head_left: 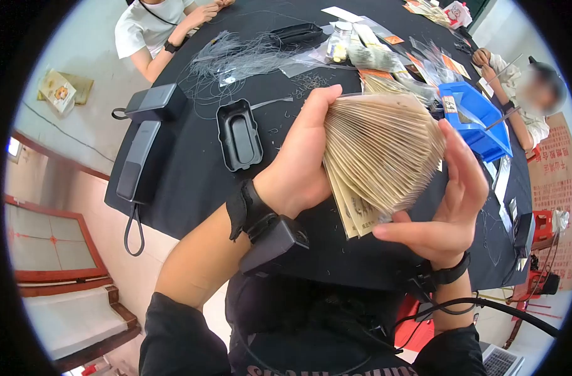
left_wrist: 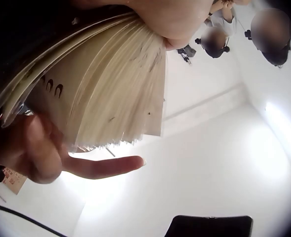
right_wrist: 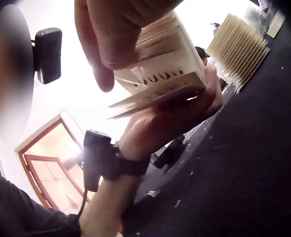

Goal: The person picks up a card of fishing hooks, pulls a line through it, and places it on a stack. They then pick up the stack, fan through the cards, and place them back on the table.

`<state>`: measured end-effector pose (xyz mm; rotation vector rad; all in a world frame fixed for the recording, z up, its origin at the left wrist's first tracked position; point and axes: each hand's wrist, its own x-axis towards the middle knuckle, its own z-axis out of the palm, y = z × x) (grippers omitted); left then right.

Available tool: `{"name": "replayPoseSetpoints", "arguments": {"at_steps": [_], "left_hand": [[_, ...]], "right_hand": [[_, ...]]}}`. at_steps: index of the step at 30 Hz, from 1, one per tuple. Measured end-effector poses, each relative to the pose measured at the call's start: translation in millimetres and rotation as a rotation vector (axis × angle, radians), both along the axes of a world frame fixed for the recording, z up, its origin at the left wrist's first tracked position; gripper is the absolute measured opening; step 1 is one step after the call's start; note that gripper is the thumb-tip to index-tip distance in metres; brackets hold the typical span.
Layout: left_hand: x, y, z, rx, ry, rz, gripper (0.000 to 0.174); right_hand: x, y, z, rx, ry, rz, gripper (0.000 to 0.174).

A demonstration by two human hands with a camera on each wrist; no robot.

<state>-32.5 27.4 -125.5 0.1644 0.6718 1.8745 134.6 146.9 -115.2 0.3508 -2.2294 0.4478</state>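
My left hand point(head_left: 298, 166) grips a thick fanned stack of hook packets point(head_left: 386, 147), its thumb along the upper left edge. The packets are beige cards in clear sleeves, and dark curved hooks point(left_wrist: 54, 89) show on a card in the left wrist view. At the lower right of the fan is my right hand point(head_left: 452, 210), fingers spread and fairly straight. Its thumb point(head_left: 389, 230) lies at the stack's bottom corner, while a fingertip is close to the right edge. Most of the left fingers are hidden beneath the stack.
On the black-covered table point(head_left: 198, 188) lie a black tray point(head_left: 240, 135), loose hooks point(head_left: 311, 83) and tangled clear line point(head_left: 242, 59). Further right are a blue bin point(head_left: 480, 113), a jar point(head_left: 340, 41) and another fanned stack point(right_wrist: 238, 52). Other people sit across the table.
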Motion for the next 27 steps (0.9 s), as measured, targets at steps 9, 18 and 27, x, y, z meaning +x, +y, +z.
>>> {"name": "replayPoseSetpoints", "arguments": {"at_steps": [9, 18, 27], "left_hand": [[0.5, 1.1, -2.7, 0.025, -0.018, -0.009, 0.050], [-3.2, 0.5, -17.6, 0.056, -0.035, -0.040, 0.046], [9.3, -6.1, 3.6, 0.229, 0.524, 0.388, 0.064]], "right_hand": [[-5.4, -4.4, 4.4, 0.071, 0.013, -0.067, 0.033], [4.3, -4.6, 15.7, 0.005, -0.091, 0.010, 0.027], [15.4, 13.3, 17.8, -0.300, 0.123, 0.043, 0.041]]}}
